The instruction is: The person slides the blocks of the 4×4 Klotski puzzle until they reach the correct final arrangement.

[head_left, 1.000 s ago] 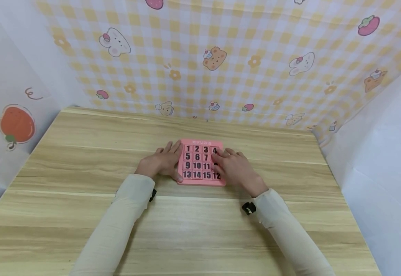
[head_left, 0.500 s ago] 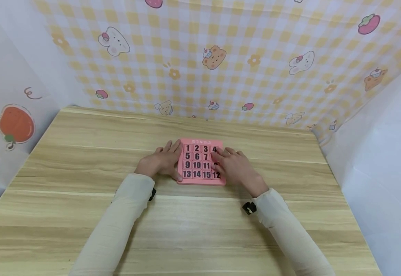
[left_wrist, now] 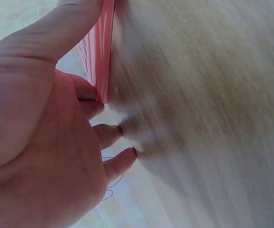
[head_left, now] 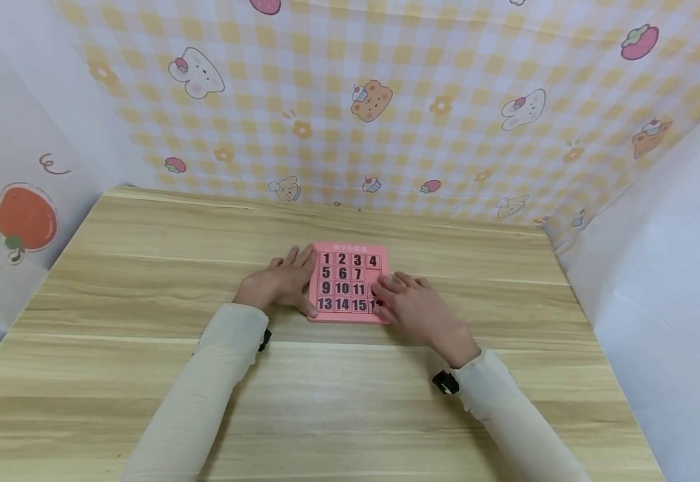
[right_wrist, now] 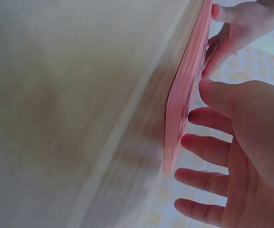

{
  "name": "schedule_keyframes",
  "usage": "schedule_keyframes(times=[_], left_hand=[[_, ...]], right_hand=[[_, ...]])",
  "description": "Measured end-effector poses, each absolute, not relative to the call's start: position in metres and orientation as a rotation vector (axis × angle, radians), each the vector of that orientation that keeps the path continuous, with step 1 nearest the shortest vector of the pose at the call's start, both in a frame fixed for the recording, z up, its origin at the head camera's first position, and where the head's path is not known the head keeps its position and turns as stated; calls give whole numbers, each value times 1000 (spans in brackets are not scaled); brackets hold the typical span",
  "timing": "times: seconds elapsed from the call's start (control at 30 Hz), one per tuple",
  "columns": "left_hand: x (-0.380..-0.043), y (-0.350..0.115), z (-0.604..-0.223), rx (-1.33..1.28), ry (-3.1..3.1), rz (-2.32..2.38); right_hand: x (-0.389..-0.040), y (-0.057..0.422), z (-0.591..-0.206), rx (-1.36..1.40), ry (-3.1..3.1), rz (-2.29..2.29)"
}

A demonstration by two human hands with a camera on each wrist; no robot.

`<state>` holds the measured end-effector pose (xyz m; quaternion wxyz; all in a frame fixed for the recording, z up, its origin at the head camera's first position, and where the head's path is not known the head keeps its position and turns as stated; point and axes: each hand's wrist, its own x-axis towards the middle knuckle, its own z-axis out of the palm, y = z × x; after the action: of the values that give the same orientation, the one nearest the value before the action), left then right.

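A pink sliding number puzzle (head_left: 350, 318) lies flat on the table, its tiles in rows. Tiles 1, 2, 3 and 4 (head_left: 373, 261) form the top row. A bare gap shows below the 4, right of tile 7 (head_left: 358, 274). My left hand (head_left: 286, 281) holds the frame's left side, thumb at the near corner and index finger at the far one. Over the right column, my right hand (head_left: 419, 308) has its thumb and index tip at tiles in the lower two rows, partly hiding them. Its fingers (right_wrist: 206, 147) are extended in the right wrist view.
The wood-grain table (head_left: 326, 415) stretches around the puzzle on every side. A yellow checked cloth (head_left: 434, 147) with cartoon animals hangs behind its far edge. Pale sheets (head_left: 675, 268) line the left and right sides.
My right hand has slid toward me and slightly right, off tile 4 and the spot below it, which now show. The left hand stays on the frame.
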<state>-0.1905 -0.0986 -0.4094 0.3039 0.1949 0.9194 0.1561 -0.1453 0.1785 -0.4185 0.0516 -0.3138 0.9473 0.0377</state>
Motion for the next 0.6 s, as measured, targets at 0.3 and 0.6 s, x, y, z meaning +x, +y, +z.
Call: schedule_keyframes(times=[0.3,0.6], left_hand=[[-190,-100,-409,519,2436,416],[-191,-99,-411,513,2433,421]], right_hand=[[-137,179,-421,-1027,2919,134],[-133,180,-421,-1065,2945,141]])
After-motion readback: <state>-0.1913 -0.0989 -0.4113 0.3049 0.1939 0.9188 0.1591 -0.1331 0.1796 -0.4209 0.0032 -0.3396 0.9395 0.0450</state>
